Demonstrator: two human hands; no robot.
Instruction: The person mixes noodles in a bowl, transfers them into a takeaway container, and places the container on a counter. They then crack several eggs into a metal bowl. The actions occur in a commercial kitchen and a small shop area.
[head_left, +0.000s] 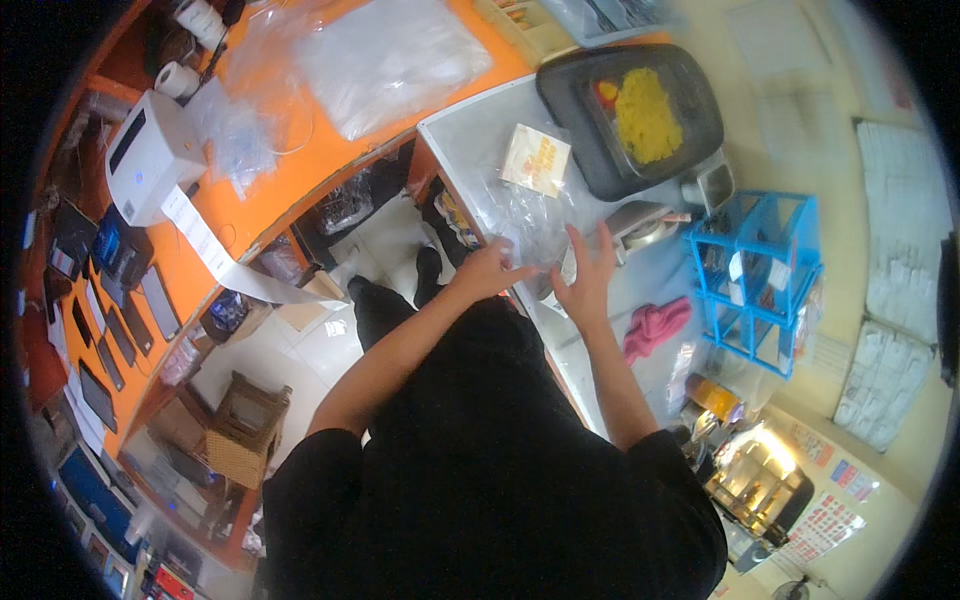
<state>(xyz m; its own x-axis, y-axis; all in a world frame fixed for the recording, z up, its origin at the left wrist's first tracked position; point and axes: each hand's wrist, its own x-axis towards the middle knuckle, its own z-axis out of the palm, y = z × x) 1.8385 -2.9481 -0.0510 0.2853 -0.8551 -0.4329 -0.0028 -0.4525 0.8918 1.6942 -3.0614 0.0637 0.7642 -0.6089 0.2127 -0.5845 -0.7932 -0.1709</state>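
A clear plastic bag (531, 225) lies crumpled on the metal-topped counter (465, 142). At its upper end is a square white paper packet (535, 160) with orange and yellow print; whether it is inside the bag cannot be told. My left hand (487, 271) is at the bag's near left edge, thumb stretched toward the right, fingers curled by the plastic. Whether those fingers pinch the film is unclear. To the right, my right hand (589, 281) has its fingers and thumb spread at the bag's near right side, with nothing visibly gripped.
Behind the packet stands a black tray (559, 97) with yellow food. A metal dispenser (637, 225), pink cloth (656, 328) and blue rack (757, 277) are to the right. On the orange counter (300, 187) are a label printer (154, 157), plastic bags (394, 60) and several phones (135, 322).
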